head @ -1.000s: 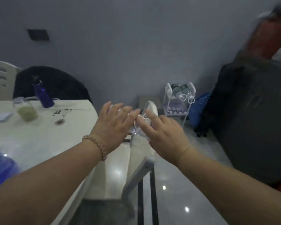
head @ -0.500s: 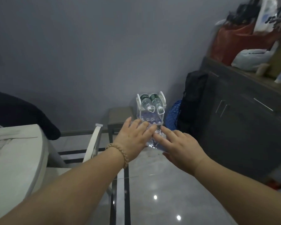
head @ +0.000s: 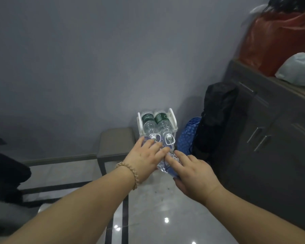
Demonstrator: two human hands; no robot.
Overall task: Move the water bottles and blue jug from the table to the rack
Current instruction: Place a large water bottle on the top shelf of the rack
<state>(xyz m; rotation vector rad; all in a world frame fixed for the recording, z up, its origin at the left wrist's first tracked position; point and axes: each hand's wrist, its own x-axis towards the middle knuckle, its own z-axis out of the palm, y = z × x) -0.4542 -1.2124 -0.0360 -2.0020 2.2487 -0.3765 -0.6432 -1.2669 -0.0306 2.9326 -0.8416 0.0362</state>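
A clear plastic water bottle [head: 163,166] is held between both my hands, low above the floor and just in front of the white rack [head: 174,120]. My left hand [head: 146,159] lies over its left side and my right hand [head: 192,170] grips it from the right, thumb underneath. Most of the bottle is hidden by my fingers. Two green-labelled water bottles [head: 148,124] [head: 163,123] lie side by side on the rack's top tier, caps toward me. The blue jug and the table are out of view.
A grey stool [head: 116,143] stands left of the rack. To the rack's right are a blue dotted bag [head: 187,136] and a black backpack [head: 217,117], then a dark cabinet [head: 271,138] carrying a red bag [head: 278,41]. Dark cloth [head: 5,173] hangs at far left.
The view has swung right, away from the table and toward the rack. Both hands have carried the bottle forward and down until it is right in front of the rack.
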